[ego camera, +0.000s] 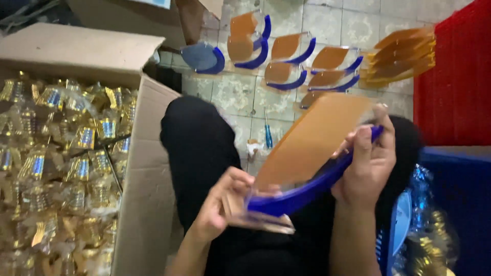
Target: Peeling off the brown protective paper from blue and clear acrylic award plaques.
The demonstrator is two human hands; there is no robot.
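Person's body, head view: bare forearms, dark legwear.
Left hand (220, 204) and right hand (365, 163) are bare, no gloves, rings or watch visible. No sleeves reach the forearms in view. Legs are covered in plain black trousers (199, 143), without visible markings; image is motion-blurred.

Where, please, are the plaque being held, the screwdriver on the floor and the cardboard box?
plaque (307, 143), head view, on its orange-covered face.
screwdriver (268, 136), head view, on its blue handle.
cardboard box (146, 179), head view, on its bare side wall.
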